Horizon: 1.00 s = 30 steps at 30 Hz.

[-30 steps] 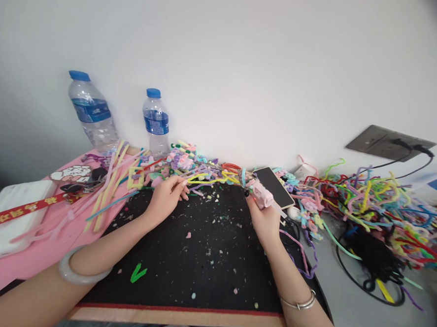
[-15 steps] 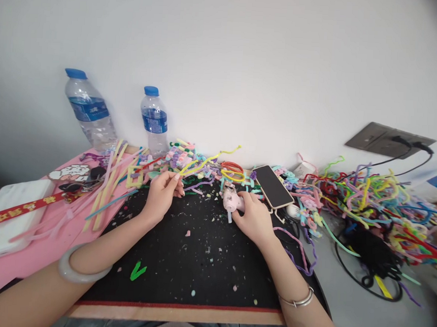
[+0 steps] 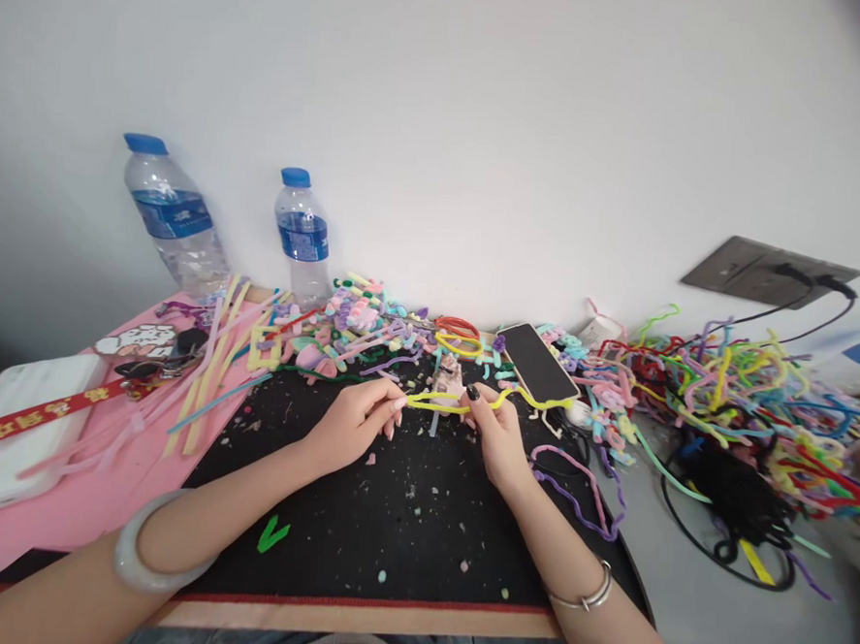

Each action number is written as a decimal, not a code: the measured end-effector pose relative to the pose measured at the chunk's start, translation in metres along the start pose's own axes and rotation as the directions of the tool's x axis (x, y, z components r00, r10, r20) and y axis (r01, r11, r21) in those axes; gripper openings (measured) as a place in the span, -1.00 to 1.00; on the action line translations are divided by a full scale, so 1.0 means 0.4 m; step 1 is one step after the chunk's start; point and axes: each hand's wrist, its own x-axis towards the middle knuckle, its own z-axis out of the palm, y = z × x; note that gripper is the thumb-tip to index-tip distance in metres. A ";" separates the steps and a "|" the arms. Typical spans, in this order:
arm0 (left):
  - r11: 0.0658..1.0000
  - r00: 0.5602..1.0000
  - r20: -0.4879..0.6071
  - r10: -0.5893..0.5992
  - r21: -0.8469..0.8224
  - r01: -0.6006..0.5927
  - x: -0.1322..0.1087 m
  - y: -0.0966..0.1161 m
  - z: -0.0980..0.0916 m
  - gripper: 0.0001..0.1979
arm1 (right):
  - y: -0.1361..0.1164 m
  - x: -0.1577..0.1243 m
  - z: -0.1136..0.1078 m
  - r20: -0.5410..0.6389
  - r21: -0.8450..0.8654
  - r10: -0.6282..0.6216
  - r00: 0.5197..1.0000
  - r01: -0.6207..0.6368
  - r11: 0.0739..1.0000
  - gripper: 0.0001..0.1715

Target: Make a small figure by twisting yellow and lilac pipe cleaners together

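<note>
A yellow pipe cleaner [image 3: 436, 400], doubled between the hands, is stretched low over the black mat [image 3: 388, 533]. My left hand [image 3: 358, 420] is closed, pinching its left end between thumb and fingertips. Farther right, my right hand [image 3: 496, 438] grips the same strand between thumb and forefinger, and a loose wavy tail runs on past it toward the phone. Just behind the strand lies a pinkish glue gun [image 3: 450, 372], partly covered by the yellow stem and my right hand. A green V-shaped piece [image 3: 272, 534] rests on the mat near my left forearm.
Cut pipe cleaner bits [image 3: 357, 318] line the wall, beside a phone [image 3: 540, 365]. A tangled heap of pipe cleaners [image 3: 725, 379] and black cord [image 3: 729, 496] lie right. Two bottles [image 3: 302, 232] stand left, near pink sheets [image 3: 138, 440] and a white box [image 3: 26, 424].
My right hand has let go of the glue gun and taken hold of the yellow pipe cleaner. My left hand has moved right and nearer, bringing the strand in front of the glue gun.
</note>
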 end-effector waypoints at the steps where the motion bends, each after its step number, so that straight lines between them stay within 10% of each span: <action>1: 1.000 1.000 0.017 0.006 0.007 -0.006 -0.001 0.000 0.000 -0.77 | 0.008 0.000 0.002 0.000 0.036 0.004 1.000 -0.004 0.999 -0.55; 24: 0.957 0.991 0.057 -0.118 -0.260 0.129 0.016 0.000 -0.004 -0.79 | 0.017 0.015 0.002 -0.102 0.297 0.089 0.991 -0.055 0.953 -0.83; 30: 0.963 0.992 0.039 -0.119 -0.239 0.125 0.016 -0.007 -0.008 -0.78 | 0.017 0.007 0.000 0.018 0.112 0.049 0.999 -0.050 0.992 -0.76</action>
